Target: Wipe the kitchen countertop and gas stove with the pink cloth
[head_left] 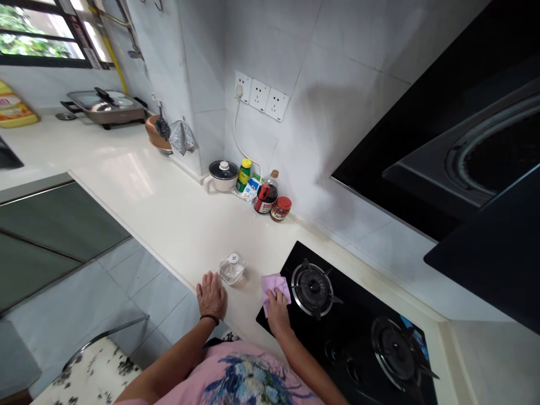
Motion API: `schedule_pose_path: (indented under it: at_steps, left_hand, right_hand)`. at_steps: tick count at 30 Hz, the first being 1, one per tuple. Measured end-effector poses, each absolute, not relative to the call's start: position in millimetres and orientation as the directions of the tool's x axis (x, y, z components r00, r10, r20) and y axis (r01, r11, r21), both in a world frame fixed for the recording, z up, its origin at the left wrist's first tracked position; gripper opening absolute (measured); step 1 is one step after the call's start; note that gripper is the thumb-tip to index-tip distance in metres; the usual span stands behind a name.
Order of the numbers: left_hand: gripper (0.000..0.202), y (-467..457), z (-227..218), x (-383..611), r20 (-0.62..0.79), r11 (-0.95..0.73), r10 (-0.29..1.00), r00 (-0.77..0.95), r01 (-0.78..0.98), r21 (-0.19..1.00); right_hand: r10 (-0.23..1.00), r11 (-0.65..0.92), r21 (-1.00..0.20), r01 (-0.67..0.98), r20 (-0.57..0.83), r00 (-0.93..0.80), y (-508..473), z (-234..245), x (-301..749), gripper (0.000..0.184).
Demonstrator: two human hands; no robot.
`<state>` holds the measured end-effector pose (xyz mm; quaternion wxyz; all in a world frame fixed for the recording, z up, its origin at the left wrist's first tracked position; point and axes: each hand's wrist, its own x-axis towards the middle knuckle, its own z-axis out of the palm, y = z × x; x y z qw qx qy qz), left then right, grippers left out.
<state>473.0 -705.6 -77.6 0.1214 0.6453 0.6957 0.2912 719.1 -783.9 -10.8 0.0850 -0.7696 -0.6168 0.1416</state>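
Nearest to us, below the front edge of the bench (pixel 169 225), we see the pink shirt (pixel 236 365) with its blue flower print, and off to the left a chair (pixel 97 374) with a dark-spotted seat. Our left hand (pixel 211 295) lies palm down and open at the front edge of the bench, fingers spread, a dark beaded bracelet (pixel 210 319) around its wrist. Our right hand (pixel 278 312) grips a lilac cloth (pixel 274 284) with bent fingers; the cloth straddles the left edge of the black hob (pixel 350 315), part of it on the bench and part on the glass. Just beyond our left hand, near its fingertips, stands a clear container (pixel 232 269) with a small pale label. To the right we see two round burners (pixel 313 286) on the hob. Farther back, along the bench's rear edge by the wall, we find a red-lidded jar (pixel 280 208), a dark sauce bottle (pixel 265 198), a white-and-blue packet (pixel 252 187), a green bottle (pixel 243 175) with a yellow cap, and a cream pot (pixel 223 176) under a dark lid. Above them we see wall sockets (pixel 260 95), one holding a plug with a white cord. Toward the bench's far left end we make out a lidded electric pan (pixel 107 107), with a yellow bottle (pixel 16 108) beyond it to the left.
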Motion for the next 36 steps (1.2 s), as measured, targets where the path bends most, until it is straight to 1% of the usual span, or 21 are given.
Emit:
schedule_pose_path:
  at_steps: [3,6,10,13,16,18,21,25,29,32,36]
  left_hand:
    - [0.059,-706.1,-78.9,470.6,0.193,-0.019,0.975,-0.109,0.826,0.563]
    - [0.059,-706.7,-80.4,468.7,0.191,-0.033,0.977,-0.09,0.826,0.562]
    - [0.06,-707.3,-81.0,468.1,0.193,-0.039,0.977,-0.086,0.826,0.562]
    - [0.061,-707.2,-80.5,468.2,0.179,-0.036,0.98,-0.082,0.822,0.569]
    - [0.061,-707.0,-80.2,468.0,0.169,-0.038,0.983,-0.073,0.819,0.573]
    - [0.061,-706.7,-80.4,467.8,0.163,-0.038,0.984,-0.07,0.814,0.579]
    - [0.064,-705.9,-82.0,466.3,0.163,-0.04,0.984,-0.073,0.801,0.598]
    - [0.067,-706.4,-85.6,459.2,0.192,-0.086,0.98,-0.046,0.775,0.626]
    - [0.068,-718.4,-90.5,449.8,0.221,-0.089,0.973,-0.071,0.766,0.637]
    - [0.065,-738.5,-95.5,446.3,0.268,-0.138,0.962,-0.046,0.766,0.628]
    - [0.062,-766.8,-102.1,446.1,0.303,-0.175,0.952,-0.036,0.75,0.638]
  right_hand:
    - [0.972,-0.236,-0.353,0.905,-0.081,0.222,-819.8,-26.2,721.9,0.058]
    - [0.949,-0.309,-0.388,0.868,-0.059,0.311,-855.1,-36.8,742.2,0.054]
    - [0.893,-0.434,-0.369,0.822,-0.058,0.445,-907.5,-37.5,777.7,0.053]
    - [0.848,-0.502,-0.362,0.785,-0.03,0.529,-938.8,-36.7,792.0,0.053]
    - [0.803,-0.562,-0.35,0.749,-0.017,0.595,-947.2,-38.1,791.0,0.051]
    - [0.794,-0.58,-0.341,0.74,-0.03,0.608,-938.4,-37.5,785.1,0.052]
    - [0.847,-0.515,-0.346,0.785,-0.06,0.529,-908.4,-32.3,772.0,0.055]
    - [0.948,-0.314,-0.4,0.861,-0.089,0.304,-853.0,-23.0,743.4,0.055]
    - [0.991,-0.132,-0.486,0.864,-0.081,0.105,-809.9,-15.8,711.1,0.053]
    - [0.996,-0.083,-0.532,0.843,-0.06,0.06,-803.2,-9.9,703.5,0.049]
    - [0.995,-0.095,-0.553,0.828,-0.032,0.092,-828.3,-5.9,717.0,0.051]
